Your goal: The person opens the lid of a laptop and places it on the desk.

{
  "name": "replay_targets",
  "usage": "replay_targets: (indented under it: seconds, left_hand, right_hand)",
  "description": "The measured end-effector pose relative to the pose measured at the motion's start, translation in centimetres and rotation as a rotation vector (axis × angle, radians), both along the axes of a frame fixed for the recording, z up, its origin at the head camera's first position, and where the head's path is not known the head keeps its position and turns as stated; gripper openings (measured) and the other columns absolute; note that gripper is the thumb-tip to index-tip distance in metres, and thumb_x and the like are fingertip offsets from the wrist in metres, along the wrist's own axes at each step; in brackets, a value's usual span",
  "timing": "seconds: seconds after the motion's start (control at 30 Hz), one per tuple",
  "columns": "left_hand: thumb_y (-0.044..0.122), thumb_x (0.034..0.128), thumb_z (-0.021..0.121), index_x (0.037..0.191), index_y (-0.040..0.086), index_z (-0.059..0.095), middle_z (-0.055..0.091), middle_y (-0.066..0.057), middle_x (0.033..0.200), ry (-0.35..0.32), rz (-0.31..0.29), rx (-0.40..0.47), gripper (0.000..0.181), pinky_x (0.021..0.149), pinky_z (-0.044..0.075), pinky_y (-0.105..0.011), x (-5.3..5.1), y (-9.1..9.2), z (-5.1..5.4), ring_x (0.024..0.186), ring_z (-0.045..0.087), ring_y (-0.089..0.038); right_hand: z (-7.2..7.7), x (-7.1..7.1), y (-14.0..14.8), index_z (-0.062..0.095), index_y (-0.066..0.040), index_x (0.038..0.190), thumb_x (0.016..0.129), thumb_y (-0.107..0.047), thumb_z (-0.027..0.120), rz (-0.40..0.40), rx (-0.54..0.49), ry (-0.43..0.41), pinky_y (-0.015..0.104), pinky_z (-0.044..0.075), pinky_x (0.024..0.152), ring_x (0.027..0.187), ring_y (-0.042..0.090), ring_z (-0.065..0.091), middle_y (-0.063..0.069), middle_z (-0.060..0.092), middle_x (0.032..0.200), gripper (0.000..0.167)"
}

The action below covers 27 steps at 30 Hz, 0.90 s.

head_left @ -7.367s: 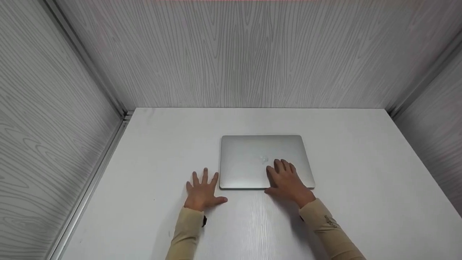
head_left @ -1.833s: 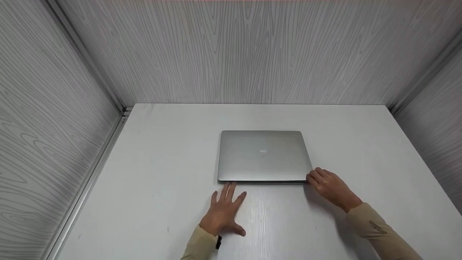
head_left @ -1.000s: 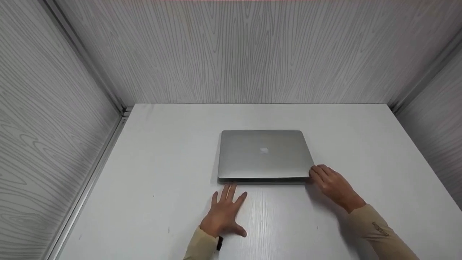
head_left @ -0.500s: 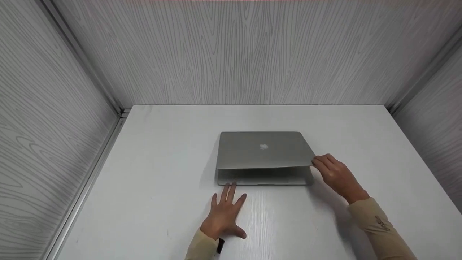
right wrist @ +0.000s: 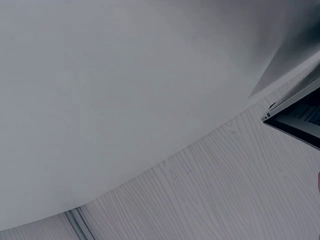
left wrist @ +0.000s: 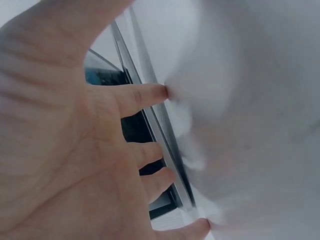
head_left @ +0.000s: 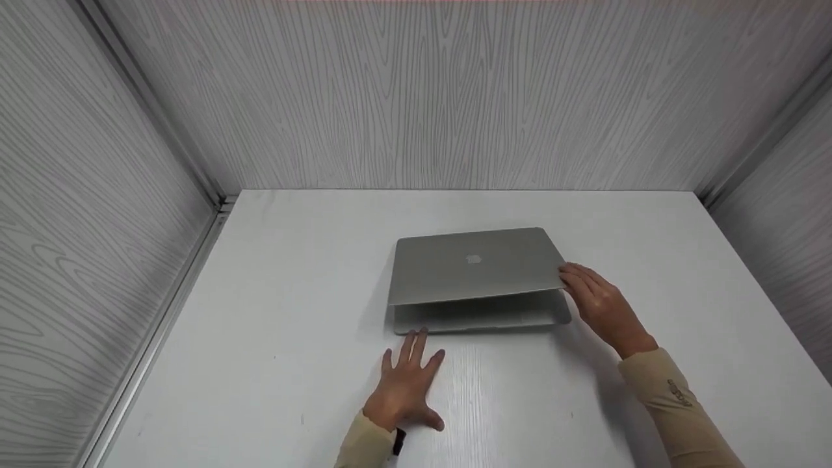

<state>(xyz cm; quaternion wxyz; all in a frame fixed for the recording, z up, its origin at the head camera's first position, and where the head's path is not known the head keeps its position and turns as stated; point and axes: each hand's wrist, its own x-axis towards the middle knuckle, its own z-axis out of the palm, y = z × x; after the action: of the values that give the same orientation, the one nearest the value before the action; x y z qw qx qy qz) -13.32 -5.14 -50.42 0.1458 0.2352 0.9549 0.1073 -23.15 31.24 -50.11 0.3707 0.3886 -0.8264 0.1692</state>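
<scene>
In the head view, the laptop [head_left: 480, 281] is set on the surface [head_left: 305, 273], long axis roughly left to right, leftward of the right hand [head_left: 601, 309], by which its part-raised lid [head_left: 478, 265] is pinched near the front right corner. In the left wrist view, the left hand [left wrist: 92, 155] is spread, fingers straight. In the right wrist view, only part of the laptop is shown.

- Reaches in from the lower edge of the head view with 2 forearms [head_left: 676, 409], clad in tan nearly to the wrists — slanting in toward the middle.
- Rests the left hand [head_left: 403, 390] low, palm down, with 4 fingers fanned forward and the thumb stretched to the right.
- Turns the left palm toward the left wrist camera.
- Extends the right hand [head_left: 604, 311] farther forward, with fingers close together, bent in a pinch — thumb hidden in the head view.
</scene>
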Motion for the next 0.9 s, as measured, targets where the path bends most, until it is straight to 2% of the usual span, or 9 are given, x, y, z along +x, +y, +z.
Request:
replay_targets:
  seconds: [0.23,0.6,0.9]
  left_hand:
    - [0.050,0.0590,0.097,0.153,0.009,0.044,0.015,-0.025,0.164,-0.041,0.003,0.044,0.115,0.109,0.025,-0.071,-0.11,-0.16,-0.22,0.150,0.013,-0.044]
    - [0.048,0.0601,0.097,0.153,0.009,0.044,0.016,-0.026,0.163,-0.033,0.009,0.047,0.114,0.110,0.026,-0.069,-0.08,-0.25,-0.36,0.150,0.015,-0.045]
    - [0.048,0.0609,0.097,0.153,0.010,0.044,0.016,-0.027,0.163,-0.035,0.010,0.045,0.113,0.111,0.025,-0.068,0.02,-0.23,-0.26,0.150,0.014,-0.045]
  right_hand:
    - [-0.54,0.24,0.24,0.064,0.014,0.114,0.109,-0.012,0.045,0.034,-0.011,-0.028,0.026,0.046,0.100,0.100,0.040,0.068,0.026,0.068,0.112,0.033]
    - [-0.68,0.35,0.37,0.064,0.014,0.115,0.108,-0.014,0.046,0.040,-0.015,-0.057,0.038,0.054,0.083,0.095,0.038,0.070,0.025,0.069,0.108,0.034]
    - [-0.32,0.35,0.47,0.063,0.012,0.116,0.106,-0.015,0.045,0.032,-0.036,-0.096,0.038,0.054,0.082,0.094,0.038,0.070,0.024,0.069,0.106,0.034]
